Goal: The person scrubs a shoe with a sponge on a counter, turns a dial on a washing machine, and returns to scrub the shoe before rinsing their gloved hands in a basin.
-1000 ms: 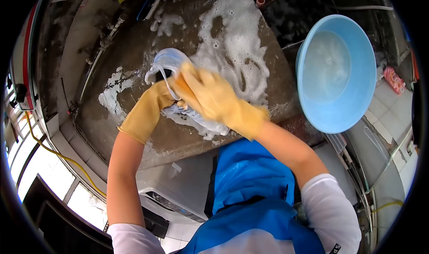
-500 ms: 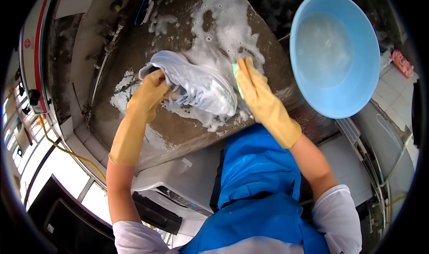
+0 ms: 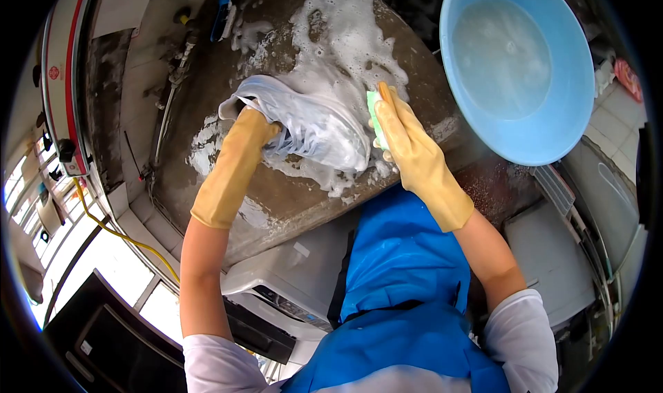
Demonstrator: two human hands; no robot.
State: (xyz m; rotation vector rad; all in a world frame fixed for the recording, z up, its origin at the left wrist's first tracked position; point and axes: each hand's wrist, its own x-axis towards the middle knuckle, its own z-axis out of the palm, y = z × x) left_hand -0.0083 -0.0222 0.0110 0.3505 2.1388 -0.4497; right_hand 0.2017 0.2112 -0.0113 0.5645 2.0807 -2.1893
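A white laced shoe (image 3: pixel 314 125), wet and foamy, lies on its side on the brown stone slab (image 3: pixel 297 210), its toe pointing right. My left hand (image 3: pixel 250 136), in a yellow rubber glove, grips it at the opening; the fingertips are partly hidden inside and behind the laces. Just right of the toe, my gloved right hand (image 3: pixel 407 134) holds a brush (image 3: pixel 377 117) with pale green bristles or pad, apart from the shoe. White suds (image 3: pixel 345 37) spread over the slab behind the shoe.
A light blue basin (image 3: pixel 574 127) of cloudy water stands at the upper right. A blue-handled brush (image 3: pixel 222 10) lies at the slab's top left. Metal pipes (image 3: pixel 168 103) run along the left wall. Below the slab's front edge is a grey-white machine (image 3: pixel 290 269).
My right hand has come off the shoe's opening and moved right, past the toe. The shoe has turned from upright-looking to lying with its laces toward me. The view has shifted slightly.
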